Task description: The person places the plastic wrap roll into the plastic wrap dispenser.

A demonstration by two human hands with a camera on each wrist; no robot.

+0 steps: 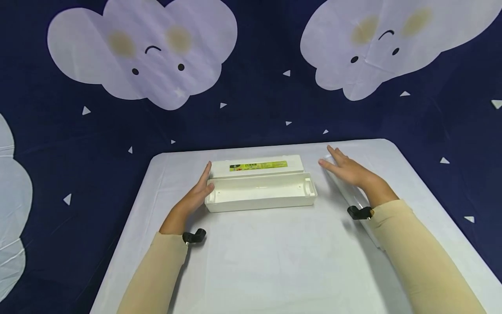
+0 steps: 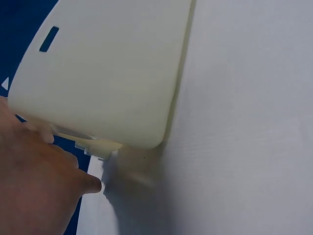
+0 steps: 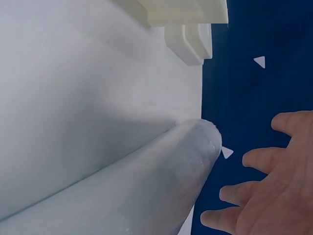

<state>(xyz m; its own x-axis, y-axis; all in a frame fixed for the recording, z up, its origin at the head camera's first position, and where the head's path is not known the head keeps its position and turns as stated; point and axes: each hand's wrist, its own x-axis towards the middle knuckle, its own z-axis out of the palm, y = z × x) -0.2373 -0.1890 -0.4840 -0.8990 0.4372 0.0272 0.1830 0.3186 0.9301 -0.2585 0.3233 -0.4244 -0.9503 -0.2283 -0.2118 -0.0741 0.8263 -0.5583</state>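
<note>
A long white plastic box [image 1: 259, 203] stands open near the far side of the table. Its lid [image 1: 219, 170], tilted back behind it, carries a yellow-green label [image 1: 259, 166]. At the box's left end is my left hand [image 1: 193, 197], fingers straight and thumb by the near corner. The left wrist view shows the box's smooth outer wall [image 2: 107, 83] beside that hand. To the right of the box lies a long, whitish, shiny roll [image 1: 351, 192]. My right hand [image 1: 350, 171] is over its far end, fingers spread, and partly covers it; the right wrist view shows the roll's rounded end [image 3: 208, 134].
The table [image 1: 274, 257] has a white cover. Behind and around it hangs dark blue cloth [image 1: 266, 104] with pale clouds and small triangles. Each wrist wears a small black camera, the left one [image 1: 195, 236] and the right one [image 1: 358, 213].
</note>
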